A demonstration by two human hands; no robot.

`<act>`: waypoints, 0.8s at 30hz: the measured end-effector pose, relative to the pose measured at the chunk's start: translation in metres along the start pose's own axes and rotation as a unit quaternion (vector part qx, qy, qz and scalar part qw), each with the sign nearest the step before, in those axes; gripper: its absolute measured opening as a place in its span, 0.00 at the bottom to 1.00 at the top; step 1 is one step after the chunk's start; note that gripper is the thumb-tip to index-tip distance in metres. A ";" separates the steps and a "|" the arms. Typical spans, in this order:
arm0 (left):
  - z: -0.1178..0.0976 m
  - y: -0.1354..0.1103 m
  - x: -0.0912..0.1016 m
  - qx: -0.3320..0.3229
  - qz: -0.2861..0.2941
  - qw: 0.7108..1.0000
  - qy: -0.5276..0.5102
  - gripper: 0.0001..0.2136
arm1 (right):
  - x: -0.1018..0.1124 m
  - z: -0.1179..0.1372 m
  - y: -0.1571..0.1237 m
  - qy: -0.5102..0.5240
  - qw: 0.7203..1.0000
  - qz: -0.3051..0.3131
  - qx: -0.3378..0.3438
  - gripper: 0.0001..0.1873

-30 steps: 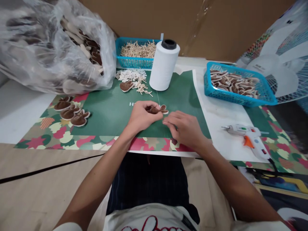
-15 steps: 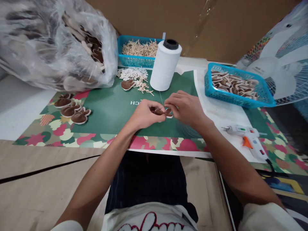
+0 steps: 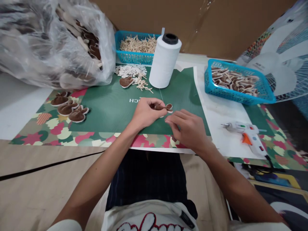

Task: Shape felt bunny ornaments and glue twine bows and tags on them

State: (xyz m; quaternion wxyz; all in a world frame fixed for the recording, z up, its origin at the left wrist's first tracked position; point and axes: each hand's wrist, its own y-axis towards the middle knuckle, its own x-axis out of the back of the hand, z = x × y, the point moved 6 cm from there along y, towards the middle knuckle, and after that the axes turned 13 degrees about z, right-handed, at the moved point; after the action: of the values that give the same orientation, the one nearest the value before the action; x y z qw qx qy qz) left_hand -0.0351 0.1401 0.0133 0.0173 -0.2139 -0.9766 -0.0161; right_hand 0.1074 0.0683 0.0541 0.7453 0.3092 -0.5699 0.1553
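My left hand (image 3: 149,112) pinches a small brown plush bunny-head piece (image 3: 169,106) with pale edging, its ears pointing right past the fingertips. Closed in a pinch, my right hand (image 3: 186,128) is just below and right of the piece, apart from it; whatever is between its fingertips is too fine to make out. A white thread (image 3: 161,93) runs from the large thread cone (image 3: 165,61) down toward my left hand. Several similar brown bunny pieces (image 3: 77,116) lie on the mat's left side, and another brown piece (image 3: 126,82) lies near the cone.
A plastic bag (image 3: 106,48) of brown and cream pieces bulges at the left. Behind stands a blue basket (image 3: 136,58) of beige cords, with loose white and beige strips (image 3: 134,72) before it. At right are another blue basket (image 3: 238,94), a glue gun (image 3: 250,134) and a fan (image 3: 276,67).
My right hand has moved toward me, away from the bunny piece and the thread below the cone. My left hand keeps its hold, with the piece's ears now tipped slightly upward.
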 end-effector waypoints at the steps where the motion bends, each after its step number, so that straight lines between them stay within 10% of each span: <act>1: 0.001 0.000 -0.001 0.004 0.007 1.000 -0.001 0.04 | 0.004 0.001 0.003 -0.021 1.000 0.002 0.005 0.14; 11: -0.002 0.000 -0.003 0.021 0.062 0.998 -0.022 0.06 | 0.007 -0.044 0.058 -0.008 0.998 0.069 -0.012 0.11; 24: -0.001 0.000 0.002 -0.028 -0.043 0.998 -0.042 0.06 | -0.019 -0.024 0.004 0.224 0.969 -0.002 -0.105 0.09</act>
State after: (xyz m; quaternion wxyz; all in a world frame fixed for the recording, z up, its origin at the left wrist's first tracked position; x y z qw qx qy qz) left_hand -0.0373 0.1407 0.0147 -0.0302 -0.1721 -0.9840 -0.0353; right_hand 0.1171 0.0890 0.0339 0.8824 0.1880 -0.4011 0.1584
